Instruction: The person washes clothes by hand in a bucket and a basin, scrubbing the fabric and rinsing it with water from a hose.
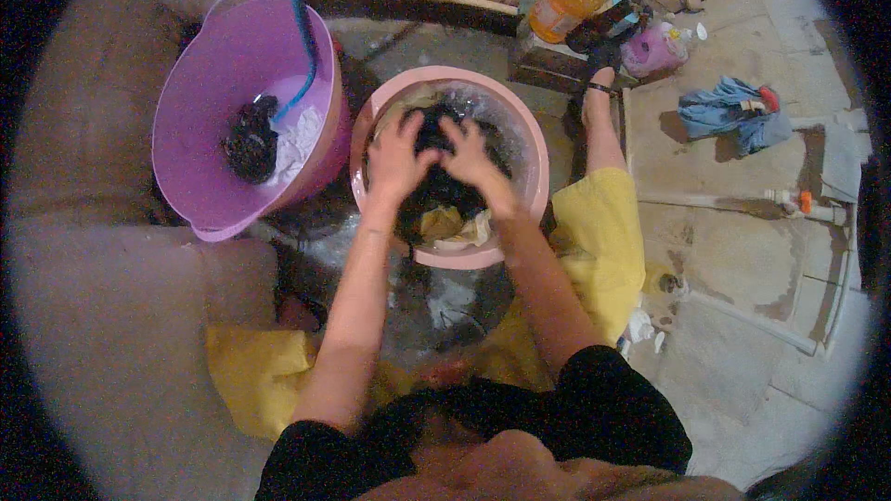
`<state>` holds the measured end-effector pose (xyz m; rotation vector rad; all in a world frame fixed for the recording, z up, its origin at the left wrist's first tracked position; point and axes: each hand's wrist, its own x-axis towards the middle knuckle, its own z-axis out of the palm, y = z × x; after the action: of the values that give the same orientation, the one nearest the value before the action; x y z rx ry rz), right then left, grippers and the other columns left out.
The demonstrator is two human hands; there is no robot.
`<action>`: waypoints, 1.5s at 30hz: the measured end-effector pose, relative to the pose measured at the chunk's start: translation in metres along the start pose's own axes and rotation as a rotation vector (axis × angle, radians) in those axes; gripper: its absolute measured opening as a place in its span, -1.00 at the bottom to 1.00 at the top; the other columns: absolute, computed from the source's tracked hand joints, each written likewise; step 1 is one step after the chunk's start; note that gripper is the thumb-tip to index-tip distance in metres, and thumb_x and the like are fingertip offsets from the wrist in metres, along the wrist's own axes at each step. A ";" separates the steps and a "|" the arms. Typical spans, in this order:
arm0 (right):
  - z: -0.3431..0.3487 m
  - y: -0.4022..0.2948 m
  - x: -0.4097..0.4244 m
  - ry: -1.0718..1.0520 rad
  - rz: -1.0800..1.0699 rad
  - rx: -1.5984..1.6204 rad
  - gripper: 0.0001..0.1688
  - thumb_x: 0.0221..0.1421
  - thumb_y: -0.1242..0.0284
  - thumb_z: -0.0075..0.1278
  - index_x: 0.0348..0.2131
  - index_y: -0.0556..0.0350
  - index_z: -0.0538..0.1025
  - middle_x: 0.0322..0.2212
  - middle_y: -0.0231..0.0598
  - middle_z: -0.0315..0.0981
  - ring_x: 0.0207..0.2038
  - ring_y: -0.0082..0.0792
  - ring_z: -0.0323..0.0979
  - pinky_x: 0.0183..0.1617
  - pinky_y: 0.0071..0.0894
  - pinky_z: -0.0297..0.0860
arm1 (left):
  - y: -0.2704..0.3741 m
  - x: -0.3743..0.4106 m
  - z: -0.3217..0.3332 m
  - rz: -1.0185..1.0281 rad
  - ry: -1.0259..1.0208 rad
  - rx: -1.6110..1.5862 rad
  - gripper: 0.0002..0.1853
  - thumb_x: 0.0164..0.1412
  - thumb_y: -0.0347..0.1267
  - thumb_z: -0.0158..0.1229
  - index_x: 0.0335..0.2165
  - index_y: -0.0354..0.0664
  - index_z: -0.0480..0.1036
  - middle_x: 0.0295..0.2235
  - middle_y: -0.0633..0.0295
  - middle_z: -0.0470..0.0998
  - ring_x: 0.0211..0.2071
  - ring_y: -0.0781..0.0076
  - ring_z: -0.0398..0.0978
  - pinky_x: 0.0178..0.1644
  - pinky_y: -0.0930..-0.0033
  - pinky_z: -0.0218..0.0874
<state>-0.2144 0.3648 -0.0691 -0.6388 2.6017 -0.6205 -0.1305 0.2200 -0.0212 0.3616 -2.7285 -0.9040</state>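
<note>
A round pink plastic basin stands on the wet floor before me, with black cloth and soapy water in it. Over the left part of the cloth is my left hand, its fingers spread. My right hand lies just beside it, fingers also spread, over the same dark cloth; neither has a visible grip. Whether the fingertips press into the cloth is hard to tell from blur. Cream-coloured cloth shows at the basin's near side, below the hands.
At the left stands a purple tub with dark clothing, white cloth and a blue hose running into it. An orange bottle and a pink container stand back right. Blue cloth lies further right, near pipes.
</note>
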 end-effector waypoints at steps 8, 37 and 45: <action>0.099 0.064 0.007 0.028 0.077 -0.135 -0.18 -0.04 0.23 -0.04 0.20 -0.25 0.06 0.19 0.10 -0.15 0.18 0.15 -0.04 0.14 0.22 -0.01 | -0.047 -0.024 0.124 -0.029 -0.328 0.206 -0.30 0.11 -0.06 -0.01 0.19 0.12 -0.01 0.22 0.11 -0.03 0.22 0.17 -0.03 0.15 -0.42 -0.33; -0.104 -0.044 -0.086 -0.138 -0.317 0.826 0.00 -0.21 0.31 0.26 0.15 0.15 0.09 0.08 -0.11 0.18 0.11 -0.22 0.15 0.20 -0.38 0.04 | 0.150 0.013 -0.136 0.058 0.138 -0.674 -0.75 -0.05 -0.52 0.08 -0.30 -0.38 0.42 -0.42 0.02 0.52 -0.34 0.29 0.46 -0.23 0.36 0.24; -0.124 -0.098 -0.093 0.545 -0.211 0.823 -0.39 -0.31 0.66 0.08 -0.12 0.17 0.36 -0.18 0.00 0.44 -0.12 -0.09 0.42 -0.04 -0.30 0.31 | 0.026 0.006 -0.110 -0.277 0.150 -0.834 -0.66 0.12 -0.46 0.06 -0.11 -0.38 0.32 -0.19 0.10 0.46 -0.20 0.37 0.41 -0.08 0.38 0.22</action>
<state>-0.1619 0.3736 0.1064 -0.4999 2.3723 -2.0119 -0.1070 0.1780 0.0808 0.5924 -1.9515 -1.8701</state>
